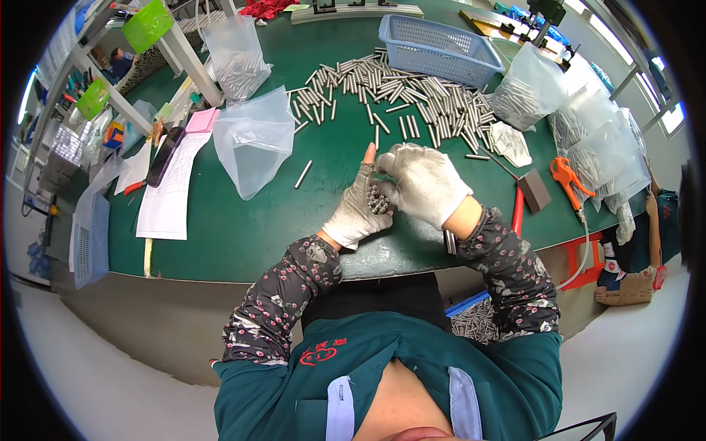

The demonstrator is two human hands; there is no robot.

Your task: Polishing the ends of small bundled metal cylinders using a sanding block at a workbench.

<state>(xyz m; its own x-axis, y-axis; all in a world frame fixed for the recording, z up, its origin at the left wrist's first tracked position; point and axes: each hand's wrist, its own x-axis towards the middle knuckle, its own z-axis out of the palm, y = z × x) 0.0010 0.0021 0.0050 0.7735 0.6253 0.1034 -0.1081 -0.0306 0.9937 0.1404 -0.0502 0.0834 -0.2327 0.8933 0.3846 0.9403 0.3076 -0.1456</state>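
My white-gloved left hand (358,214) curls round bundled short silver metal pins (378,200); white-gloved right hand (426,180) close against it, pinch hidden. Gathering step, I judge; next calls for steady left grip.

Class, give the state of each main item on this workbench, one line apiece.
Left hand: gloved, curled around a bundle of metal pins
Right hand: gloved, at the bundle
Loose metal pins: heaped, some scattered
Blue plastic basket: upright, uncovered
Translucent plastic bag: filled with pins
Orange air gun: lying down, hose attached

Gloves (426,180) are white, pins (446,110) silvery, the tabletop (254,235) green, the forearm sleeves (268,312) dark with pink print.
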